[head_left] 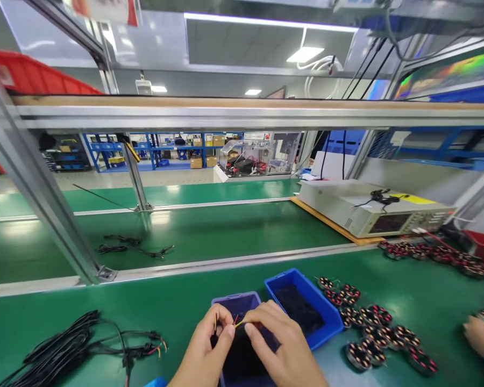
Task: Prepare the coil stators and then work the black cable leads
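Observation:
My left hand (210, 341) is closed in a pinch around the end of a thin cable, with a black and a yellow strand showing by its fingers. My right hand (280, 341) pinches the tip of a yellow wire (239, 324), which runs between both sets of fingertips. A short red strand shows beside it. Both hands are above a purple-blue bin (242, 295) whose inside looks dark. Touching distance to the right is a blue bin (326, 334) with dark contents I cannot make out. A bundle of black cables (60, 344) with bared coloured ends lies left of my hands.
Several round copper-wound motor coils (375, 328) lie right of the bins, with more coils (439, 255) farther back. Another person's hand (483, 338) is at the right edge. A grey bench instrument (371, 207) stands behind. A metal-framed shelf (242, 115) crosses above the green bench.

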Demonstrator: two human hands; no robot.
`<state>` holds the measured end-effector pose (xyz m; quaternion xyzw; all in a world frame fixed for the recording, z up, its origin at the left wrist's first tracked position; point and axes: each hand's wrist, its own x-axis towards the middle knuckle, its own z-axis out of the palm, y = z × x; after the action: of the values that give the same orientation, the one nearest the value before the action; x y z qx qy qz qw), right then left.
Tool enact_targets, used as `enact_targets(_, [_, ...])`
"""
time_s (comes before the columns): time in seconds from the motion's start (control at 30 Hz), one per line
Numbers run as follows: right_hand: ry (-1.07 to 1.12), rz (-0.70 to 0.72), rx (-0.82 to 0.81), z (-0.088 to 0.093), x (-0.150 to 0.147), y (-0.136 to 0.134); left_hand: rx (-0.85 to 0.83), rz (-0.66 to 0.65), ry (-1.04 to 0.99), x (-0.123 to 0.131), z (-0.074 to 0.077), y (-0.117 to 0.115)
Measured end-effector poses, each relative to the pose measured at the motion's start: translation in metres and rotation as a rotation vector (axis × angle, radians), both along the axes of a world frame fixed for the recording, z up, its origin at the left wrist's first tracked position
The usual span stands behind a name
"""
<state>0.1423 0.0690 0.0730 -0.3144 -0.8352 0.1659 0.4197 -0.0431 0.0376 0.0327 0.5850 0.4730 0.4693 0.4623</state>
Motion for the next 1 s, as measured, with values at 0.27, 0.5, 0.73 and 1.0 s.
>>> enact_targets(0.27, [-0.061,-0.082,0.300,0.009,0.010,0.003,-0.021,0.020,0.068,0.000,0.011,-0.004])
enact_targets(0.5, [-0.083,-0.105,0.346,0.010,0.007,0.001,-0.025,0.018,0.086,-0.002,0.012,-0.008])
enact_targets(0.73, [-0.140,-0.126,0.373,0.010,0.007,0.000,-0.018,0.018,0.092,0.000,0.013,-0.008])
enact_targets(1.0, [-0.158,-0.110,0.359,0.011,0.010,0.001,-0.011,0.026,0.093,-0.001,0.013,-0.006])
